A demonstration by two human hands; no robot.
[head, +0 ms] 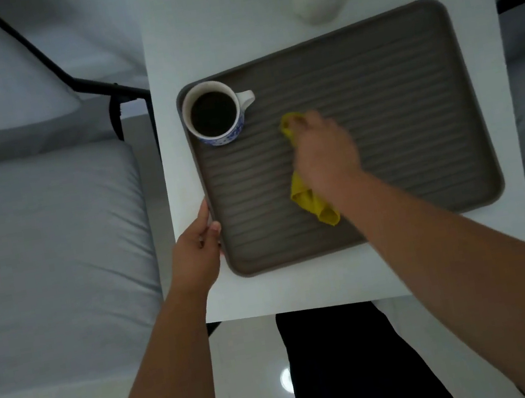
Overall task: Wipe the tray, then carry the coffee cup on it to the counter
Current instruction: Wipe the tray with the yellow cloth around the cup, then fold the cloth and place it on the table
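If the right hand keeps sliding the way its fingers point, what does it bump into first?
Probably the cup. The right hand presses the yellow cloth on the tray, fingers aimed up and left. The cup's handle sits roughly in that line, with only bare tray between, though the exact aim is hard to judge.

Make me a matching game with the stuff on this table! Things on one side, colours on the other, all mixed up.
Things:
1. tray
2. cloth
3. coffee cup
4. table

Colours:
A. yellow
B. plain white
C. grey-brown
D. white with blue pattern

Pairs: 1-C, 2-A, 3-D, 4-B
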